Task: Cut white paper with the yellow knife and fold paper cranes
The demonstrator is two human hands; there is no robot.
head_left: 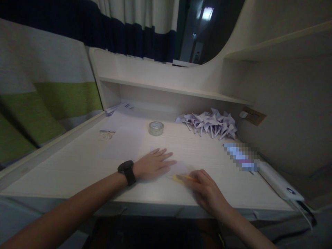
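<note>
My left hand (157, 164), with a dark watch on the wrist, lies flat with its fingers spread over a white sheet of paper (181, 167) on the desk. Close to its fingertips, my right hand (204, 188) is closed around a slim yellow utility knife (178, 177), blurred by motion, its tip pointing left at the paper. A roll of clear tape (156, 128) lies beyond my left hand. Folded paper pinwheels (210, 123) with paper sticks are heaped at the back right.
More white paper (124, 141) lies on the left of the desk, beside small thin pieces (105, 135). At the right edge are a phone (241, 157), its screen blurred out, and a white power strip (281, 180) with cables. A low shelf (176, 91) spans the back.
</note>
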